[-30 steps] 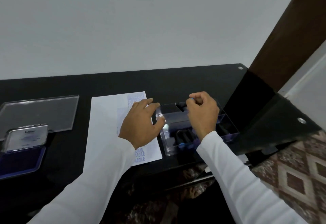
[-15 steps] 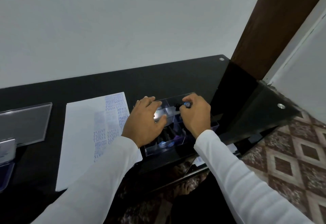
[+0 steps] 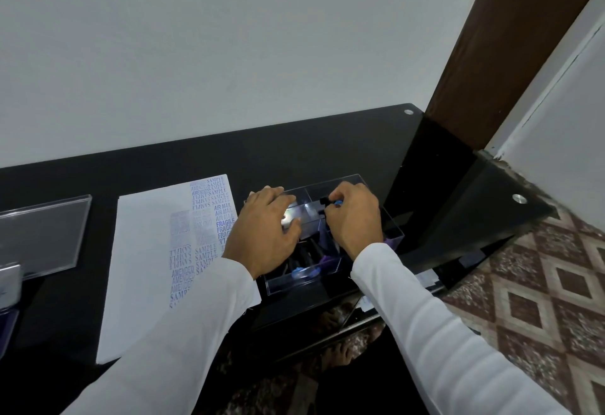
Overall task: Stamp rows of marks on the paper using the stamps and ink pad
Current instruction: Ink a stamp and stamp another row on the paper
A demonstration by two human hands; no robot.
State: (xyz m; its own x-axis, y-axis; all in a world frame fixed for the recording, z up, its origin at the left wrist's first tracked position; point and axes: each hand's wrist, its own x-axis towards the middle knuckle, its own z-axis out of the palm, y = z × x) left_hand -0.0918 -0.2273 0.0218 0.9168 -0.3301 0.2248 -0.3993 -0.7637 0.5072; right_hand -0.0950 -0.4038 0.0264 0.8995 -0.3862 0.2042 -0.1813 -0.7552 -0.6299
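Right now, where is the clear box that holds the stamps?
In the head view the clear stamp box sits on the black table, just right of the stamped paper, under both hands: left hand, right hand.

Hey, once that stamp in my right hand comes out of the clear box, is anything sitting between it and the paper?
Yes: your left hand rests on the clear box rim, directly between the stamp pinched by your right hand and the paper.

Soft, even light is cast throughout; glare is caught on the clear box (image 3: 322,215), and straight lines are bowed near the edges, perhaps through lens distortion.
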